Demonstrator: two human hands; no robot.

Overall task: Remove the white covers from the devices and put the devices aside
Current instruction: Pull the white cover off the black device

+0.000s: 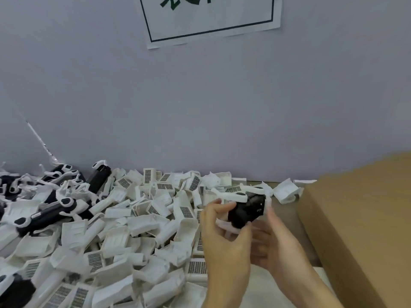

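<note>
A black device point(245, 211) with white cover pieces still clinging to it is held above the table at centre right. My left hand point(224, 236) grips its near end, thumb under and fingers over it. My right hand point(278, 241) is just to the right, fingers reaching up to the white cover strip point(268, 200) at the device's far end; whether they pinch it is blurred. A large heap of removed white covers point(124, 230) fills the table's left and middle. Several black devices point(51, 213) with white parts lie at the far left.
A brown cardboard box point(360, 223) stands close on the right, beside my right hand. A grey wall point(200, 107) with a paper sign point(211, 16) rises right behind the table. A thin plastic rod point(37, 138) leans against the wall at left.
</note>
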